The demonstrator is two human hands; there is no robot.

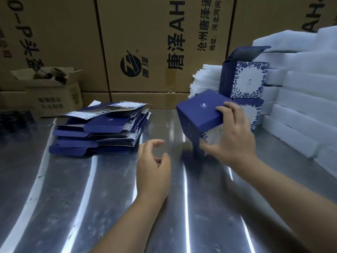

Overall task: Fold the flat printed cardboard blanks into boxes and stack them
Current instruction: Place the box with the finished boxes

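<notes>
Our left hand [154, 172] hovers slack, empty; our right hand [235, 141] has its grip on the folded box [198, 114] beside the box stack [246, 83]; next, we likely lift it on top.

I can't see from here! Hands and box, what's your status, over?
Right hand grips folded blue box, tilted. Left hand open, empty. Finished boxes stacked behind it; flat blanks piled left. Nothing blocking the stack.

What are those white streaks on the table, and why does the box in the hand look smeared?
Head view: the streaks are glare on the shiny metal table; the folded box and the right hand gripping it are smeared by motion blur; the stack of flat blanks looks sharper.
</notes>
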